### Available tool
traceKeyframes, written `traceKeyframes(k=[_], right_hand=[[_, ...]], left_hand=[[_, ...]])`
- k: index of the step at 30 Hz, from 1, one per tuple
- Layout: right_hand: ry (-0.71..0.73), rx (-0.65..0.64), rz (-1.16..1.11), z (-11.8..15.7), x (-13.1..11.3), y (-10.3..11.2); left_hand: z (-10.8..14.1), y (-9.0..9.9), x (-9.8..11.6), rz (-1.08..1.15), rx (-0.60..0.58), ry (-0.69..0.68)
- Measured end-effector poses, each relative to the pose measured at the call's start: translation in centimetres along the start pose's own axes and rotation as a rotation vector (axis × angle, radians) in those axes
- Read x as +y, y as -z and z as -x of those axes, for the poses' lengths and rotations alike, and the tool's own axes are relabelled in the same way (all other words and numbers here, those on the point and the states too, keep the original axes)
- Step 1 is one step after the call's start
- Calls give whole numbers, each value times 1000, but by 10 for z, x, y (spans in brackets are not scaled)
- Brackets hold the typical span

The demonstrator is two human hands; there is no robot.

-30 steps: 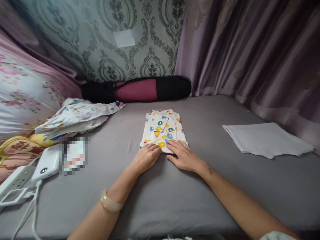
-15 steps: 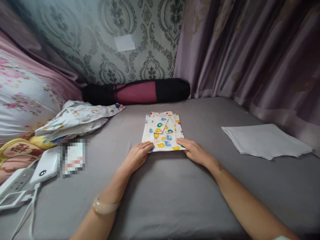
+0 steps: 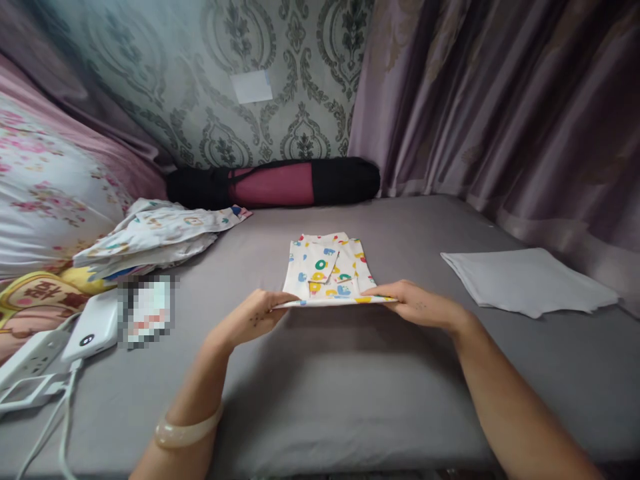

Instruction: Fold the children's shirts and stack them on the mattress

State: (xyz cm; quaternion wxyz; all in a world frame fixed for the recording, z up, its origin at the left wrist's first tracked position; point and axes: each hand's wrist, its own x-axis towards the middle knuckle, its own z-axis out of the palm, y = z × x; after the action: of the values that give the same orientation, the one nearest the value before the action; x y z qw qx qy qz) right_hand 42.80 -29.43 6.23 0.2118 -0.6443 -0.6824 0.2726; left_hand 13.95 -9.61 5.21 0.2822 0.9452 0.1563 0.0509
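A folded white shirt with yellow, blue, green and red prints lies in front of me, its sleeves folded in over the body. My left hand pinches the near left corner, thumb side up, fingers under the cloth. The near right corner is gripped by my right hand in the same way. Between both hands the near edge is pulled taut and raised off the grey bed sheet, while the far end rests on the sheet. A pale bangle circles my left forearm.
To the left are a pile of printed clothes, a white power bank, a power strip with cables and a blurred-out item. A folded grey cloth lies right. A black and maroon roll bag lies along the wall.
Both hands have closed on the near corners of the shirt and lifted its near edge. They have moved slightly apart and toward me.
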Motion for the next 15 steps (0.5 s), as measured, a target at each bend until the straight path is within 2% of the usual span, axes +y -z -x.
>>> traceKeyframes(k=[4, 7, 9, 12, 15], right_hand=[[42, -185, -215, 13, -20, 19], [-11, -200, -261, 14, -19, 23], [-77, -158, -307, 11, -14, 21], [-150, -38, -438, 5, -7, 12], [-169, 169, -541, -8, 2, 1]], left_hand=[[20, 18, 19, 140, -150, 89], [26, 21, 17, 249, -145, 140], [23, 16, 11, 340, -71, 153], [12, 6, 2, 521, 148, 182], [-5, -5, 0, 674, 364, 235]])
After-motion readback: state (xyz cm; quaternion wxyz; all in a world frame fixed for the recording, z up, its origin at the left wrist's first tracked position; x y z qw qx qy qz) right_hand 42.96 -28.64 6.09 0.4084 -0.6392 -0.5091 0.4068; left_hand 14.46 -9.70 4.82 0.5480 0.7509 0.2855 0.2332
